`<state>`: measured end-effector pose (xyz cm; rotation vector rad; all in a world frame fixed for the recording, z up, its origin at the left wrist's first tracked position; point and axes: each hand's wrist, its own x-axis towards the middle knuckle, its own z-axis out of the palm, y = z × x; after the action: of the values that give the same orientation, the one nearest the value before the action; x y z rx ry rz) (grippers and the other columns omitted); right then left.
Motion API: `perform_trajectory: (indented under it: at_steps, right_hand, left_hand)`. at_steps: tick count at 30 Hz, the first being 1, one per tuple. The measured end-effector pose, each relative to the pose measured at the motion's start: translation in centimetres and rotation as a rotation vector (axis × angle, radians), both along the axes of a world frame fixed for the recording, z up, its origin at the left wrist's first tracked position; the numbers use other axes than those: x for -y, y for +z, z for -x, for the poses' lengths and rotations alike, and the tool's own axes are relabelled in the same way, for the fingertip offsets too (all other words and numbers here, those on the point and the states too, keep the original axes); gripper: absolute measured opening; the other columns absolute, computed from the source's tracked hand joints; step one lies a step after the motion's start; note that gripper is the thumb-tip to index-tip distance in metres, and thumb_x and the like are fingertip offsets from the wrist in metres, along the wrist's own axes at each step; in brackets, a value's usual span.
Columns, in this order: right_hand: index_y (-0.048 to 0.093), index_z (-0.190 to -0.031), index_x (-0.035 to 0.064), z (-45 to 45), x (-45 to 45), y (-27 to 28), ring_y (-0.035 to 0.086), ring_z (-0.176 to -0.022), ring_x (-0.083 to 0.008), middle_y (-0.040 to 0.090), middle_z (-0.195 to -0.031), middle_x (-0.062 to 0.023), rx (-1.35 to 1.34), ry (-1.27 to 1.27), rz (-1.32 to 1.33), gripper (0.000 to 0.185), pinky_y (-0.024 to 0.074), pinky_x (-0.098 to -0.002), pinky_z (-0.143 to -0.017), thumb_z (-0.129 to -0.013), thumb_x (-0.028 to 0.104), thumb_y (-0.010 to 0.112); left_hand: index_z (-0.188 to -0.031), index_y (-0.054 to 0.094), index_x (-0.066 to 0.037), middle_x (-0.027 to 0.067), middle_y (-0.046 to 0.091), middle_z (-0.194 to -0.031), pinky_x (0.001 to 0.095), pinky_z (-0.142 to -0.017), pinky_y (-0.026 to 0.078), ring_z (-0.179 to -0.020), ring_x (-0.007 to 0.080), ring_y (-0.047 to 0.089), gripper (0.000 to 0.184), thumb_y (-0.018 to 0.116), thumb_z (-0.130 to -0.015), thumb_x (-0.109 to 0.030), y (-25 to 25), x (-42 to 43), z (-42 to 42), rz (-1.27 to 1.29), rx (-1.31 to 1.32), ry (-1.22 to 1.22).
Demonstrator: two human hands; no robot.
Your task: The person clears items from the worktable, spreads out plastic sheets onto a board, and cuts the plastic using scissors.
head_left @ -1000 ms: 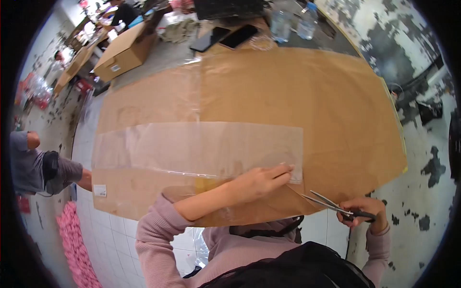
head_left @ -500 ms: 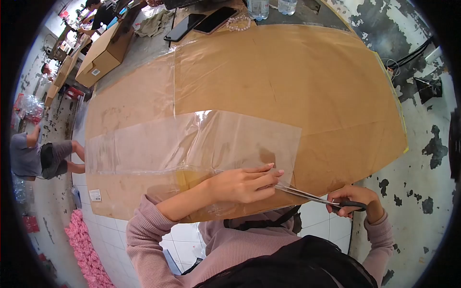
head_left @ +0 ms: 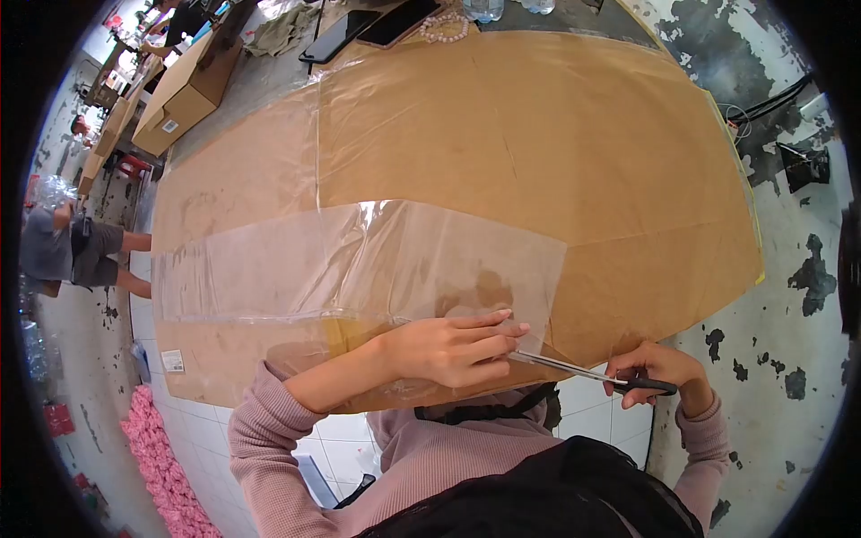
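Observation:
A clear plastic sheet [head_left: 439, 247] lies along the near side of the brown cardboard-covered tabletop [head_left: 538, 134]. My left hand [head_left: 453, 351] rests palm down near its lower right part, fingers stretched out and a little apart. To the right, beyond the front edge, my right hand [head_left: 655, 372] grips a pair of scissors [head_left: 567, 365] by the black handles. The long blades point left and look nearly closed. Their tips reach the sheet's lower edge beside my left fingers; exactly what lies between them cannot be made out.
Two phones [head_left: 339, 38] and a beaded bracelet [head_left: 445, 29] lie at the far edge, near water bottles [head_left: 484, 9]. A cardboard box [head_left: 188, 94] stands back left. Another person [head_left: 72, 242] is at the left, near a pink knobbly item [head_left: 166, 462] on the floor.
The scissor blades have come together, and my right hand has shifted slightly left. My left hand stays nearly in place. The person at the left has changed posture. The view has tilted slightly.

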<state>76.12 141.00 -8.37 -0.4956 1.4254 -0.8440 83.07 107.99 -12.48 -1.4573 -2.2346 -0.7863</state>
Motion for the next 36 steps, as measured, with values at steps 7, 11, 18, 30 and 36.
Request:
perform_trajectory:
  at_steps: [7, 11, 18, 30, 36]
  right_hand:
    - [0.058, -0.094, 0.0092, 0.2, 0.3, 0.2, 0.049, -0.040, -0.0061, 0.052, -0.051, 0.0021, -0.020, 0.058, 0.008, 0.035, 0.0367, -0.0211, -0.038, -0.075, 0.034, 0.074]
    - [0.058, -0.094, 0.0089, 0.3, -0.1, -0.3, 0.048, -0.040, -0.0061, 0.052, -0.052, 0.0021, 0.011, 0.041, 0.046, 0.035, 0.0362, -0.0213, -0.038, -0.075, 0.034, 0.074]
    - [0.058, -0.094, 0.0079, 0.3, -0.4, -0.6, 0.047, -0.044, -0.0054, 0.052, -0.053, 0.0023, 0.007, 0.035, 0.100, 0.035, 0.0363, -0.0213, -0.041, -0.075, 0.033, 0.074]
    - [0.058, -0.092, 0.0059, -0.1, -0.5, -0.9, 0.045, -0.051, -0.0060, 0.052, -0.058, 0.0026, -0.078, 0.015, 0.142, 0.037, 0.0377, -0.0217, -0.047, -0.074, 0.035, 0.075]
    - [0.058, -0.092, 0.0072, -0.3, -0.5, -1.1, 0.043, -0.045, -0.0066, 0.049, -0.051, 0.0020, -0.140, 0.035, 0.165, 0.035, 0.0350, -0.0231, -0.045, -0.075, 0.034, 0.074]
  left_hand:
    - [-0.073, 0.049, -0.004, 0.0120, 0.055, -0.087, 0.0415, -0.096, 0.045, -0.102, 0.0277, 0.059, 0.010, 0.057, -0.073, -0.009, 0.5, 0.3, 0.0, 0.018, 0.002, -0.055]
    - [-0.072, 0.048, -0.005, 0.0120, 0.055, -0.087, 0.0423, -0.097, 0.045, -0.103, 0.0281, 0.059, 0.011, 0.057, -0.073, -0.010, 0.3, 0.3, -0.1, -0.006, -0.003, -0.056]
    - [-0.069, 0.048, -0.005, 0.0141, 0.057, -0.092, 0.0428, -0.097, 0.045, -0.106, 0.0289, 0.057, 0.012, 0.058, -0.074, -0.009, 0.5, 0.3, -0.1, -0.005, 0.016, -0.061]
    - [-0.062, 0.047, -0.005, 0.0160, 0.060, -0.098, 0.0440, -0.097, 0.045, -0.109, 0.0303, 0.056, 0.018, 0.059, -0.075, -0.005, 0.2, 0.1, -0.3, -0.015, 0.025, -0.052]
    - [-0.063, 0.046, -0.005, 0.0163, 0.059, -0.098, 0.0445, -0.097, 0.044, -0.109, 0.0305, 0.056, 0.018, 0.058, -0.076, -0.005, 0.3, 0.1, -0.3, 0.002, 0.027, -0.053]
